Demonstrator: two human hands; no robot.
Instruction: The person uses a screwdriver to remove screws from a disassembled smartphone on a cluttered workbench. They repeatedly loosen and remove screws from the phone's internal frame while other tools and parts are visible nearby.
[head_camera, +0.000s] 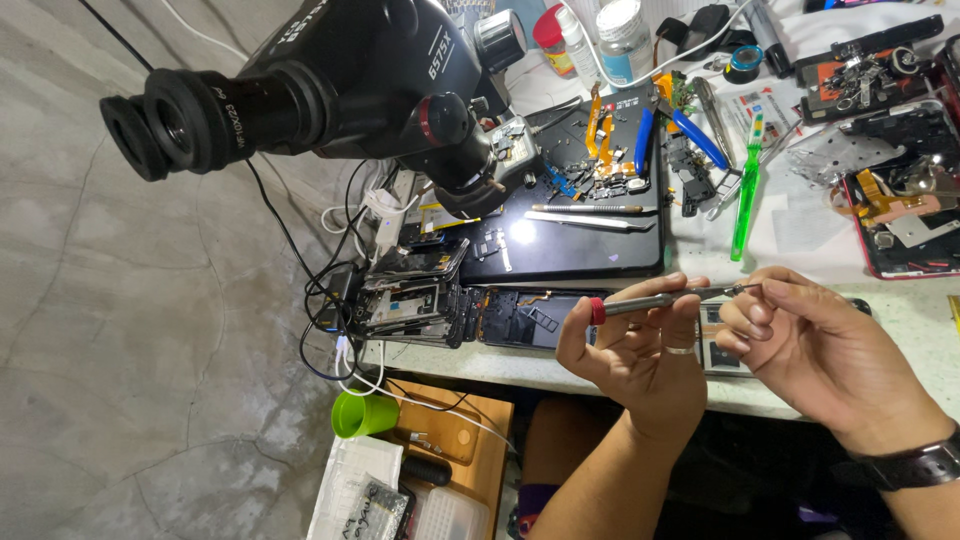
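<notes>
Crosswise, a slim grey red-capped screwdriver sits pinched in left hand and right hand fingers.

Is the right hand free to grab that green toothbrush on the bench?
Probably not yet: the right hand is pinching the tip of the screwdriver held by the left hand. The path to the toothbrush looks unobstructed.

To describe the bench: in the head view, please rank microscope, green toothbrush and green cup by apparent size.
1. microscope, largest, though nearest the camera.
2. green toothbrush and green cup: alike, unsure.
</notes>
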